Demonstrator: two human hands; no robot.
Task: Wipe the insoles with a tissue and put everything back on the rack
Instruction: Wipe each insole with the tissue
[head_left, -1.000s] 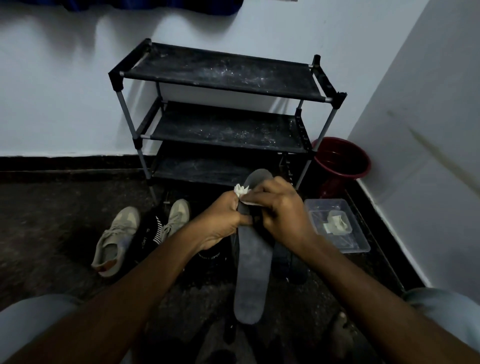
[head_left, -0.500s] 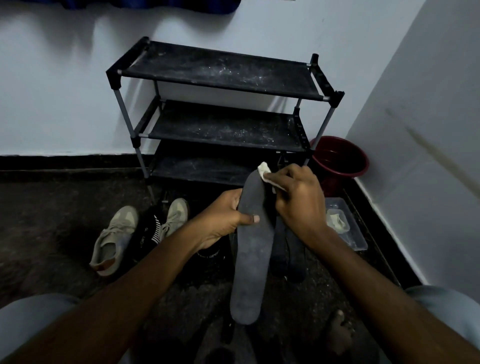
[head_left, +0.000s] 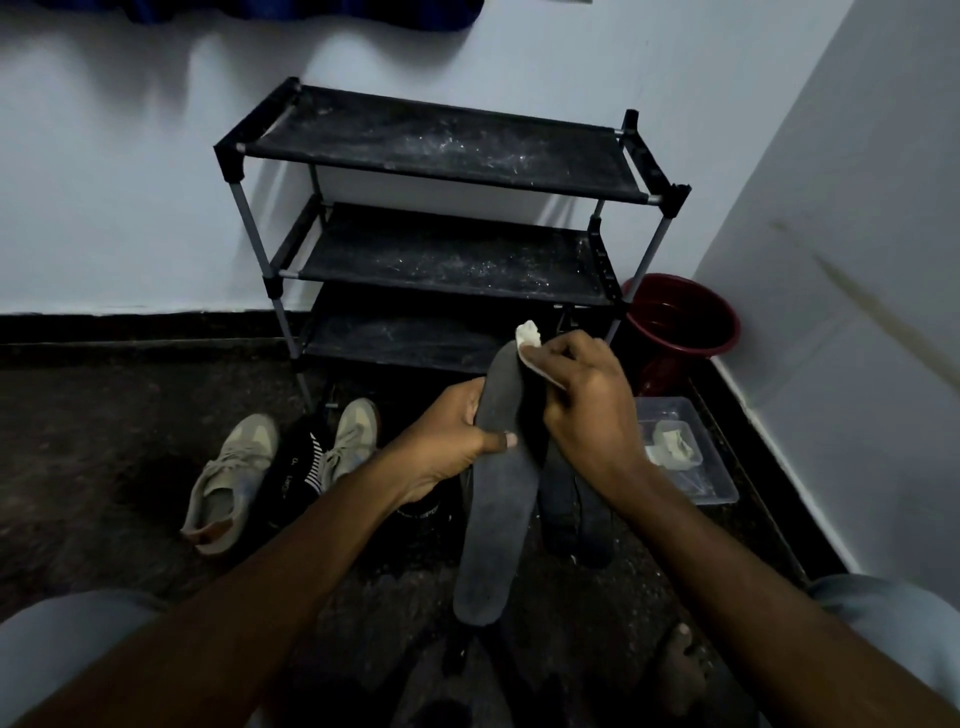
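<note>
Dark grey foam insole (head_left: 496, 509), gripped mid-length in my left hand (head_left: 447, 447), has the crumpled white tissue (head_left: 529, 333) pinched in my right hand (head_left: 587, 410) at its toe: wiping seems unfinished, and beige sneakers (head_left: 234, 467) lie on the floor, off the black three-tier rack (head_left: 441, 140).

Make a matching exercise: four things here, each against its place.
Things:
1 insole
2 tissue
3 red bucket
4 beige sneakers

Places:
A gripped by the left hand
B right of the shoe rack
C pinched by the right hand
D on the floor, left of both hands

Pairs: 1-A, 2-C, 3-B, 4-D
</note>
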